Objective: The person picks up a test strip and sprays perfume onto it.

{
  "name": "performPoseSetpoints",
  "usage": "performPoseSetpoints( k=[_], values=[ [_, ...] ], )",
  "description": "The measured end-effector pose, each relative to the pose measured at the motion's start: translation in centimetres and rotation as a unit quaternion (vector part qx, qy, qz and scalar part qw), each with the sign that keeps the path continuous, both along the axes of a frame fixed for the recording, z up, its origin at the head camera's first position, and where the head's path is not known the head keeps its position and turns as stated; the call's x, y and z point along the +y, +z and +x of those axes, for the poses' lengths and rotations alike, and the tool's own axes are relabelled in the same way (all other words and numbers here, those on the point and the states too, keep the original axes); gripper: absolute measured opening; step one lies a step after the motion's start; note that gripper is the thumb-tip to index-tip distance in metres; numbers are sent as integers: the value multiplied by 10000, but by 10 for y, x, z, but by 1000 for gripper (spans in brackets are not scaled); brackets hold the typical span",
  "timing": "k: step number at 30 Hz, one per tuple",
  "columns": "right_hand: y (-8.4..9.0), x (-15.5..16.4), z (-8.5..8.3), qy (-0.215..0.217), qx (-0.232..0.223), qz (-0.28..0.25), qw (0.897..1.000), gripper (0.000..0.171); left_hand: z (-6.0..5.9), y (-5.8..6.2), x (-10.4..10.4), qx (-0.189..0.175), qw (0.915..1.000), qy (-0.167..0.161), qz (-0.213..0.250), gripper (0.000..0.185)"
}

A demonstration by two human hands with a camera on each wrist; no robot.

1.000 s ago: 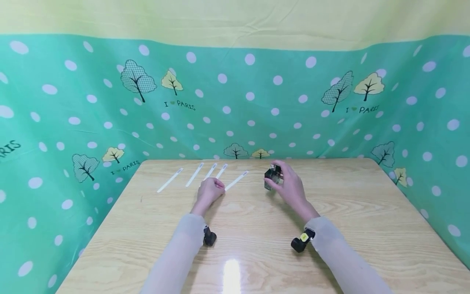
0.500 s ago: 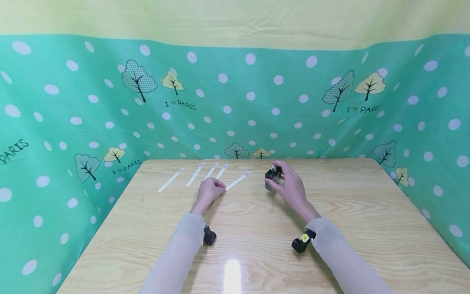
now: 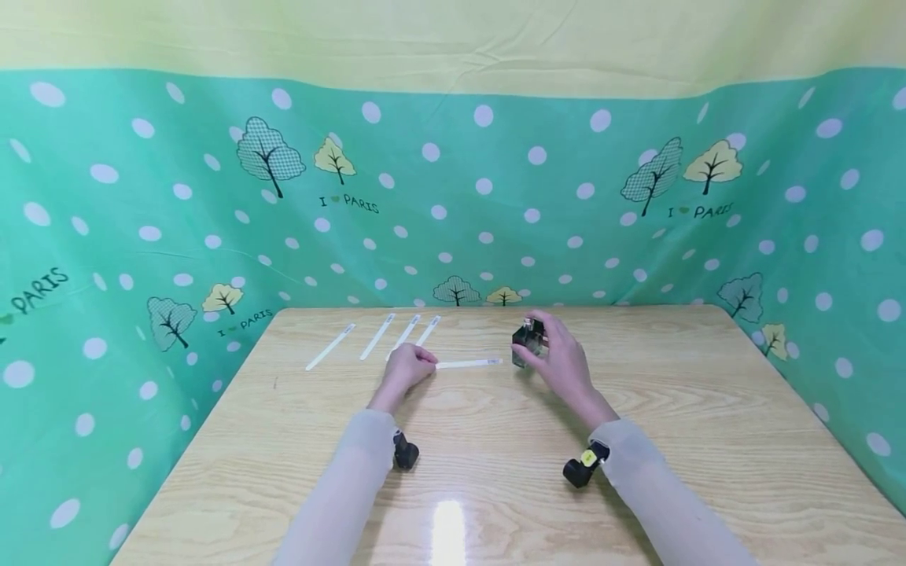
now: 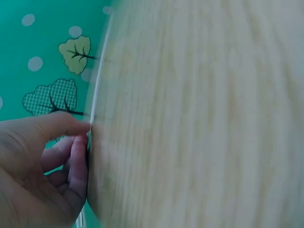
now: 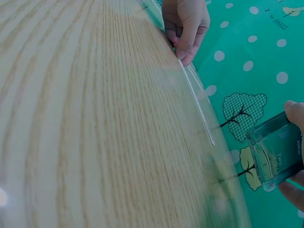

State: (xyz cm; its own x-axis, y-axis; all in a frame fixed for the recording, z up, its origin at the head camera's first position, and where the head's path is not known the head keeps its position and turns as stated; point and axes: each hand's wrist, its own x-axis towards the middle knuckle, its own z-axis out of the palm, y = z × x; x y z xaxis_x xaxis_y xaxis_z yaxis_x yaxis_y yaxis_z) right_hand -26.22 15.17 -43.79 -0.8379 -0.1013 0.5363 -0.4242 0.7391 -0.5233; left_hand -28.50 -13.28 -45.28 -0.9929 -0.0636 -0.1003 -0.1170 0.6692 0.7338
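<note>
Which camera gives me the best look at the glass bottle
The right wrist view: there the glass bottle appears large, with printed lettering visible. The head view shows it small, partly covered by the right hand. The left wrist view doesn't show it.

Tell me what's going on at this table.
A person sits or stands at a wood-grain table, using both hands. The left hand pinches one end of a white paper strip, its printed end pointing toward a glass perfume bottle in the right hand. Strip and bottle are apart. Four more strips lie on the table, left of the pinched one.
</note>
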Motion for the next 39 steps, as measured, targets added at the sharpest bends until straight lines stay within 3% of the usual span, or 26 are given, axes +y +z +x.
performPoseSetpoints(
  k=[7,21,30,39],
  values=[
    [0,-1,-1,-32,-38,-2,10000,63,-1,-1,-6,-102,9994,-158,280,11],
    [3,-2,2,-102,-219,-56,9997,64,0,2,-4,82,9966,-730,-385,3],
    [0,-1,1,-54,-182,17,9998,65,-2,0,-7,244,9974,-598,-312,12],
    [-2,-1,2,-43,-158,-53,9999,64,-3,1,-6,263,9955,-548,-729,8]
  ],
)
